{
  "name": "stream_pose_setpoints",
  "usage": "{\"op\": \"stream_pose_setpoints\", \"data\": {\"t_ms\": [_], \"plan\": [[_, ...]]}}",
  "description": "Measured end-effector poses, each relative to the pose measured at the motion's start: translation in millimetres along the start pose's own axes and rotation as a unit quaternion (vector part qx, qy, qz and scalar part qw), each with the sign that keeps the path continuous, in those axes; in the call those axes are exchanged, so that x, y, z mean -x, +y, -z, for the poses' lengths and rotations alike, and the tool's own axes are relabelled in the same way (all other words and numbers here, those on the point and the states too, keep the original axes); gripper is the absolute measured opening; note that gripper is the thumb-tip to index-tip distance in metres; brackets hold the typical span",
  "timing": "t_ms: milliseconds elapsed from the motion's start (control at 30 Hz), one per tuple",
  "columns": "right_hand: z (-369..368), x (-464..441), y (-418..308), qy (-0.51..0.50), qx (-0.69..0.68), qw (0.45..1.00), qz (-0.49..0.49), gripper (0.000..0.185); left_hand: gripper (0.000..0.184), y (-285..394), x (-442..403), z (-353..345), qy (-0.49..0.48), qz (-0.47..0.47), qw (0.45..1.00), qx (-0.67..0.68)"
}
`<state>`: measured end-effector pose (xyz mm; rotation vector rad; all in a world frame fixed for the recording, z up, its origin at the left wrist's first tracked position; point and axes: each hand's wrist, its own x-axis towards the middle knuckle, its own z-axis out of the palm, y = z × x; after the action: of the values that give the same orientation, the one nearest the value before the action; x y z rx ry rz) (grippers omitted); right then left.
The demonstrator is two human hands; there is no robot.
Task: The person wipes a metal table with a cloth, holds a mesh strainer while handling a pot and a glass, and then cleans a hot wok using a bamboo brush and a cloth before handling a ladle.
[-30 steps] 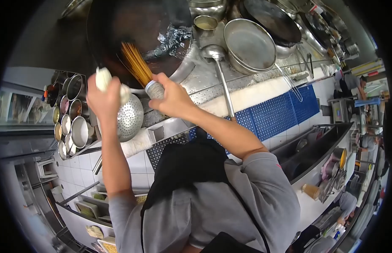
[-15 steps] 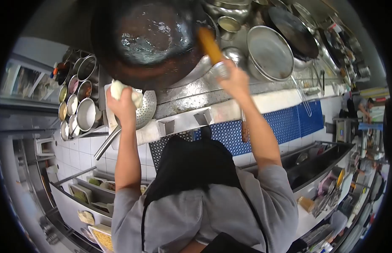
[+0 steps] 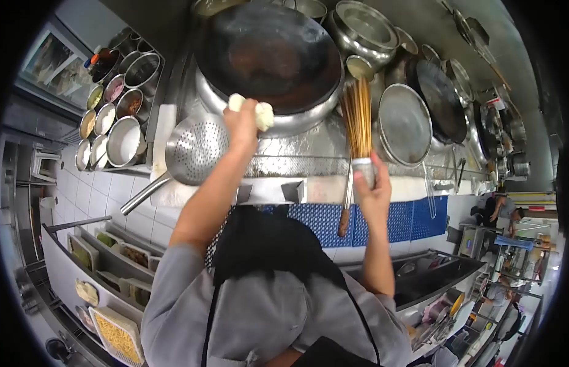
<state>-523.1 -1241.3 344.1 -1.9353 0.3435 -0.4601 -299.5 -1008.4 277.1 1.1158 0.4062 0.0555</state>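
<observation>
My left hand [image 3: 240, 129] is closed on a folded white cloth [image 3: 264, 116] at the near left rim of a large dark wok [image 3: 269, 61]. The wok sits on a round metal burner ring [image 3: 290, 126], its inside dark and bare with a reddish-brown patch. In my right hand [image 3: 375, 194] is a bamboo wok brush [image 3: 357, 116], gripped by its pale banded handle, bristles pointing away from me. The brush is right of the wok, apart from it. A perforated strainer [image 3: 197, 150] with a long metal handle lies left of my left forearm.
Several metal pots of ingredients [image 3: 124, 140] stand at the left. On the right are a round metal pan [image 3: 405, 125] and another dark wok [image 3: 440, 101]. A wooden-handled tool [image 3: 344, 221] hangs over the counter's front edge. Co-workers [image 3: 498, 208] are at far right.
The wok, earlier raised and wet inside, now sits lower on the burner. My right hand has drawn the brush back from the wok. My left hand, still on the cloth, is further right.
</observation>
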Motion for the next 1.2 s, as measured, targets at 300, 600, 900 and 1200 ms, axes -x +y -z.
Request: {"op": "stream_pose_setpoints", "data": {"t_ms": [300,600,900,1200], "plan": [[-71.4,-270.9,-45.2,-0.427,0.434,0.783,0.126,0.053,0.048,-34.1,-10.9,-23.4,0.045,0.065,0.996,0.03],[-221.8,-331.5,-8.2,-0.216,0.437,0.867,0.106,0.047,0.036,-14.1,-2.8,-16.4,0.017,0.112,0.993,0.009],[-100.1,-372.2,-47.3,-0.135,0.607,0.766,0.163,0.052,0.021,9.6,-4.9,-18.2,-0.035,0.194,0.98,-0.033],[-218.4,-235.1,-46.8,-0.365,0.362,0.845,0.144,0.057,0.02,-5.6,-9.3,18.2,-0.172,0.211,0.959,0.082]]}}
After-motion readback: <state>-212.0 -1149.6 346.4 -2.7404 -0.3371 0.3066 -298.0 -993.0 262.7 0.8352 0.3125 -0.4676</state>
